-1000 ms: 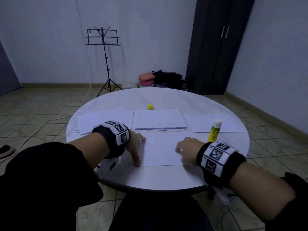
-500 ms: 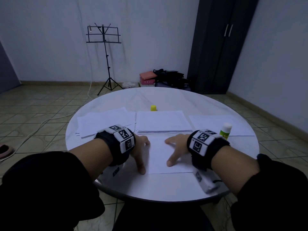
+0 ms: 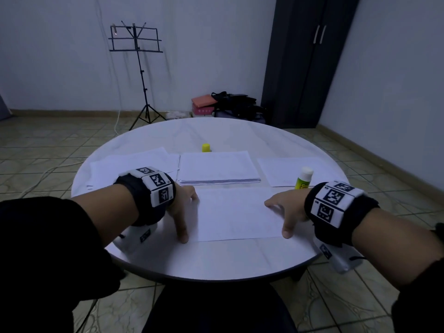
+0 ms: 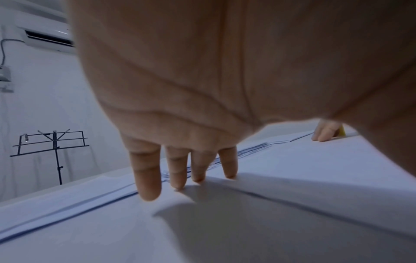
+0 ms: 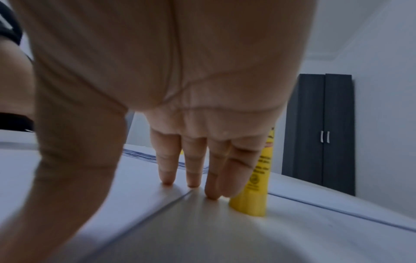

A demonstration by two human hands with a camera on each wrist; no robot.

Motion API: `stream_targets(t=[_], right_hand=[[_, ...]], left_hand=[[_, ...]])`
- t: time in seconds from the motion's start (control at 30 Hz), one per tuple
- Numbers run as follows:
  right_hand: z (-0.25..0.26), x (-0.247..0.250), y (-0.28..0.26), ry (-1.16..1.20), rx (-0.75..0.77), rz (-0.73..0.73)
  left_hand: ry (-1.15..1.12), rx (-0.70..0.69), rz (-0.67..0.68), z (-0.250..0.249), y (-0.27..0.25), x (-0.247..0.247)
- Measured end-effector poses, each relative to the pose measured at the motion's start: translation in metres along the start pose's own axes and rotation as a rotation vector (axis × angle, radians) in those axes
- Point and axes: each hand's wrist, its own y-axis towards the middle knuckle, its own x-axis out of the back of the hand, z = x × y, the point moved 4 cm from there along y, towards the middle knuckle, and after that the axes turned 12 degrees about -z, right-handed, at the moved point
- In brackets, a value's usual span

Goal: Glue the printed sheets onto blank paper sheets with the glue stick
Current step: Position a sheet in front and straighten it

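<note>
Front sheet flat on round table, nearest edge. L hand pressing sheet's left edge, R hand its right edge, both w/ fingers straight, spread, gripping nothing. Glue stick upright, uncapped, just behind R hand. Paper stack behind sheet; yellow cap beyond stack.

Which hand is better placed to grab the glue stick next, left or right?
Right, probably. The right hand rests spread on the front sheet with the upright glue stick just beyond its fingers. The left hand presses the sheet's opposite edge, across the page from it.
</note>
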Motion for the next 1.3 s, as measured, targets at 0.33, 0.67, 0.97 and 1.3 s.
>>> stream_targets(t=[0.33, 0.67, 0.97, 1.3], right_hand=[[0.009, -0.001, -0.006, -0.122, 0.026, -0.033], [0.007, -0.004, -0.015, 0.052, -0.037, -0.059], [0.015, 0.006, -0.014, 0.491, -0.143, -0.173], [0.027, 0.035, 0.058, 0.659, -0.313, -0.394]], left_hand=[[-0.364, 0.097, -0.128, 0.0, 0.008, 0.006], [-0.992, 0.215, -0.256, 0.0, -0.013, -0.006], [-0.933, 0.061, -0.47, 0.025, -0.034, 0.009], [-0.945, 0.169, -0.547, 0.056, 0.02, 0.03]])
